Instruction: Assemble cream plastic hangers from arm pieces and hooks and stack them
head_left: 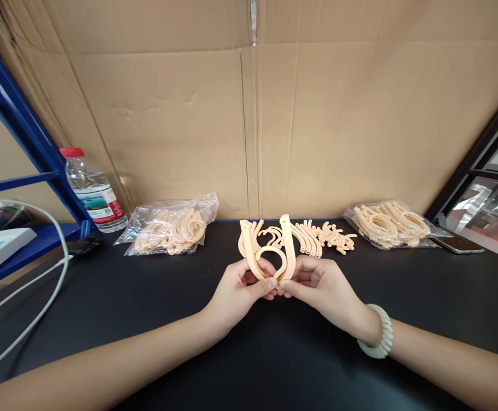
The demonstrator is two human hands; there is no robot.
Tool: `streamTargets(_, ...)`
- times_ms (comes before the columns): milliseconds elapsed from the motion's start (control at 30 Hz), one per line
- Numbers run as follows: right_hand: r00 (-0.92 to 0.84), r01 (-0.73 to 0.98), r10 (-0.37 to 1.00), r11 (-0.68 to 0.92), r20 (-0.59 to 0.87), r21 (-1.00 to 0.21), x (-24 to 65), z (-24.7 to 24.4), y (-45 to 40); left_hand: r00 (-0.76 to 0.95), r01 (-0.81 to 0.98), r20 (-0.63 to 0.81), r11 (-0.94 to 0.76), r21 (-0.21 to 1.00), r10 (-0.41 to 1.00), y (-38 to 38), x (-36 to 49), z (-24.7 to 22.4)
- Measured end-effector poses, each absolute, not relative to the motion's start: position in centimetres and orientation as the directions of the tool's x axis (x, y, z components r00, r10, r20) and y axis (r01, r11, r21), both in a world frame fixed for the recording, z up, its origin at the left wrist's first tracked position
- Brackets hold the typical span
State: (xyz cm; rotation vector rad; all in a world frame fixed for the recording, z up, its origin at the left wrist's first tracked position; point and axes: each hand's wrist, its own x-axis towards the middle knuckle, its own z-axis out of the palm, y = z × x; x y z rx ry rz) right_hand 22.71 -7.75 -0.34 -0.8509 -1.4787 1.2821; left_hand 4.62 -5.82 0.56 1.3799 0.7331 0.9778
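Observation:
Between both hands is a peach plastic folding hanger [290, 251], its two curved arms upright in a U with a round hook inside. My left hand [242, 285] pinches the lower left of the U between thumb and fingers. On the lower right, my right hand [323, 288] grips it the same way, the thumbs nearly meeting at the bottom. The fingers behind the hanger are partly hidden. Loose peach parts lie just beyond: curved arms [312, 242], hooks [273, 235] and small branched pieces [338, 237].
A clear bag of peach pieces [171, 231] lies left on the black table [167, 302], another bag [392, 222] right, by a phone [460, 244]. A water bottle [97, 194] stands by the blue frame [21, 108]. White cable [64, 268] loops at left; cardboard [180, 114] rises behind.

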Motion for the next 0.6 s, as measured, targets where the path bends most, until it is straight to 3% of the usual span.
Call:
streamTargets(233,-0.242,-0.035,0.953,0.182,0.185,-0.983,24.0,0.6,-6.8,0.347,-0.102,0.049,-0.014,0.995,0.936,-5.9,4.7,0.9)
streamTargets(333,-0.305,-0.01,0.939,0.161,0.156,-0.987,26.5,2.0,-5.9,0.289,-0.103,0.037,-0.007,0.995,0.957,-5.8,4.5,0.9)
streamTargets(500,-0.499,0.292,0.857,0.308,0.13,-0.905,30.2,3.8,-4.5,0.218,-0.091,0.051,-0.032,0.995,0.975,-5.2,4.4,0.8)
streamTargets(600,-0.562,0.548,0.821,0.463,0.103,-0.697,30.5,4.0,-4.5,0.126,-0.028,0.099,-0.096,0.995,0.987,-4.4,4.2,0.7)
